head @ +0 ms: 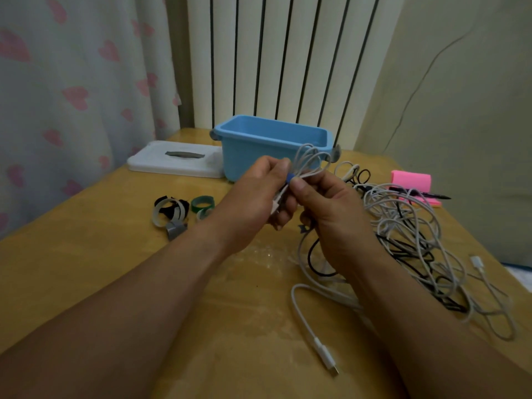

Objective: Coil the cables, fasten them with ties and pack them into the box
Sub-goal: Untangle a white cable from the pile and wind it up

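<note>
A coiled white cable is held up above the table, its loops sticking out just in front of the blue box. My left hand grips the coil from the left. My right hand pinches a blue tie wrapped around the coil's middle. A tangle of white and black cables lies on the table to the right. One white cable ends in a USB plug near the front. Several loose ties, black, white, grey and green, lie left of my hands.
The box's white lid with a grey handle lies flat left of the box. A pink sticky-note pad with a pen on it sits at the far right. Behind the wooden table are a radiator and a curtain.
</note>
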### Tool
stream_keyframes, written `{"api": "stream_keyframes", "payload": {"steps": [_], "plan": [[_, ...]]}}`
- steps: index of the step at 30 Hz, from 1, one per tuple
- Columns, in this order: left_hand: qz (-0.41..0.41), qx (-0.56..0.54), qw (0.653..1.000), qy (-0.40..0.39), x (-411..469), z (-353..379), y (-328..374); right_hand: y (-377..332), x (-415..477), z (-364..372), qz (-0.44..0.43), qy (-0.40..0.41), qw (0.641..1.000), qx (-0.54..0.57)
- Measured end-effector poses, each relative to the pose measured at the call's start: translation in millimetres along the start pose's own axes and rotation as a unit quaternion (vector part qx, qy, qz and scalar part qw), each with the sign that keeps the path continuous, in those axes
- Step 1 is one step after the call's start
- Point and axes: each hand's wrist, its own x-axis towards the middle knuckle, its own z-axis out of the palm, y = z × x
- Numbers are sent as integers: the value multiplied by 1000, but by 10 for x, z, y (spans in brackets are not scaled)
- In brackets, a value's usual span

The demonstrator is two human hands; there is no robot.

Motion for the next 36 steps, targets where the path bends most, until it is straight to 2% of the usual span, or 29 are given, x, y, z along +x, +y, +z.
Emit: {"api": "stream_keyframes", "payload": {"steps": [4, 9, 13, 17, 20, 23, 25, 27, 30, 33, 36], "plan": [[29, 67, 997, 32, -7, 23, -7, -6, -8, -4, -22, 22, 999, -20], [34, 97, 994, 37, -10, 59, -40, 17, 22, -51, -54, 61, 996, -43], [12, 23, 999, 46, 21, 58, -41, 23, 39, -57, -44, 59, 995, -74], [3, -34, 999, 12, 33, 38, -47, 17, 37, -54, -24, 54, 996, -64], [20, 46, 998, 29, 16, 32, -58, 11, 25, -52, -8, 63, 996, -68], [73, 158, 983, 61, 18, 28, -96, 28, 27, -57, 15, 81, 994, -69], [101, 234, 965, 66, 25, 17, -124, 36, 32, -52, 31, 100, 992, -75], [110, 308, 944, 35, 14, 21, -138, 31, 36, -47, 46, 114, 990, -70], [135, 416, 899, 20, 1, 35, -146, 30, 40, -56, 72, 122, 988, -57], [155, 471, 868, 39, 5, 17, -148, 42, 38, -42, 82, 118, 988, -58], [170, 492, 852, 49, 24, -12, -145, 44, 39, -43, 87, 115, 988, -60]]}}
